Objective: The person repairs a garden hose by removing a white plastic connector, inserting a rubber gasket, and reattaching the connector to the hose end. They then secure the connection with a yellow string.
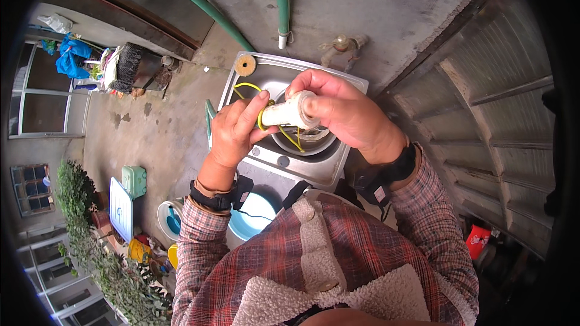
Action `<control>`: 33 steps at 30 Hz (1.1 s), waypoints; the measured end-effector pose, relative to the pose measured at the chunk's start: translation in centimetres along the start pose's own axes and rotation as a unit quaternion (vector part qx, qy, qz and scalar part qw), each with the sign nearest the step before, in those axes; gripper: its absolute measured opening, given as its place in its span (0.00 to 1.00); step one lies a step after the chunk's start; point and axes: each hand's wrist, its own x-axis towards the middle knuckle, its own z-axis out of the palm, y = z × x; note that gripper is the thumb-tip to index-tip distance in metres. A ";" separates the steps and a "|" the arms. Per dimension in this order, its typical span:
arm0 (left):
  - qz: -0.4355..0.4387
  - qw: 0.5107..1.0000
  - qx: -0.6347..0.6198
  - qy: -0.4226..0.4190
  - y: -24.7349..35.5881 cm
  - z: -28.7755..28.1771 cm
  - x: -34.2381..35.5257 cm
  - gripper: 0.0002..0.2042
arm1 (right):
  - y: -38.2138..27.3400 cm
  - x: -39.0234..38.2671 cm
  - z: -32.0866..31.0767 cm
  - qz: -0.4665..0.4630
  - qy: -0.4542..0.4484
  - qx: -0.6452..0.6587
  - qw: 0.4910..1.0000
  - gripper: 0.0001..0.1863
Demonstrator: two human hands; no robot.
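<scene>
Between my two hands, above a stainless steel sink, is a white plastic pipe piece (pixel 279 115) with a wider ringed end on the right. My left hand (pixel 234 125) is closed around its narrow end, where a yellow-green cord (pixel 292 138) loops round it. The cord hangs down over the basin. Fingers and thumb of my right hand (pixel 353 111) grip the wide end. Beneath them, the sink (pixel 289 171) contains a round metal vessel, partly hidden by my hands. A tan disc with a centre hole (pixel 246 65) rests at the sink's far left corner.
A tap (pixel 342 45) juts from the wall behind the sink. Green hoses (pixel 280 0) come down nearby. A light-blue basin (pixel 252 216) and a white bucket (pixel 166 222) stand below left. Corrugated metal panels (pixel 507 121) rise at right, above a red object (pixel 477 241).
</scene>
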 end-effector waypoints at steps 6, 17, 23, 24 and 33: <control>0.003 1.000 0.027 0.012 1.0 0.3 0.5 0.30 | -0.2 0.1 -1.1 0.003 -0.023 0.012 1.000 0.08; -0.023 0.999 -0.001 0.036 1.6 -0.9 -0.5 0.30 | 0.5 -0.7 -0.9 0.027 -0.106 0.157 0.982 0.17; -0.025 0.999 -0.001 0.042 1.8 -1.5 -1.1 0.30 | 1.8 -0.9 0.4 -0.038 -0.097 0.095 0.990 0.19; -0.028 0.999 0.004 0.042 1.8 -1.6 -1.3 0.30 | 1.8 -1.0 0.5 -0.037 -0.097 0.085 0.991 0.19; -0.026 0.998 0.002 0.051 0.9 -2.5 -0.7 0.30 | 1.1 -0.4 2.0 -0.050 -0.093 0.078 0.991 0.22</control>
